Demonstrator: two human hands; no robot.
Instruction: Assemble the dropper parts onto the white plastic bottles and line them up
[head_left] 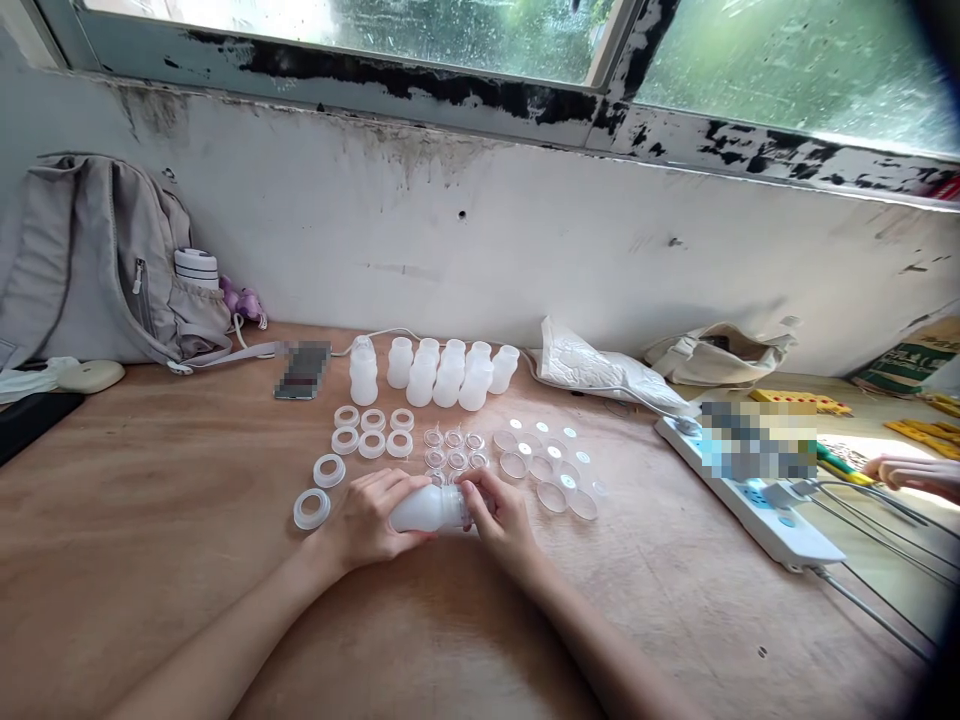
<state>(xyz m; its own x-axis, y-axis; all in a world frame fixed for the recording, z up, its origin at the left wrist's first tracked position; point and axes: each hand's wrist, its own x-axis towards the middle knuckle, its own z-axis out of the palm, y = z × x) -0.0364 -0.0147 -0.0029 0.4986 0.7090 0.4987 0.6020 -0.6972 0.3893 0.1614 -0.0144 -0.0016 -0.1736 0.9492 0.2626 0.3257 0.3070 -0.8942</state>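
Both hands (442, 515) around one white bottle (429, 509) lying sideways above the table (150, 500)

Bare forearms, no sleeves, no jewellery.

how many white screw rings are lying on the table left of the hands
8. Six white rings sit in two rows of three below the standing bottles; two larger ones lie beside the left hand. None seem hidden.

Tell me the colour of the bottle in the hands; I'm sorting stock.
Translucent white, seen in the head view: the bottle lies sideways between the left hand and right hand.
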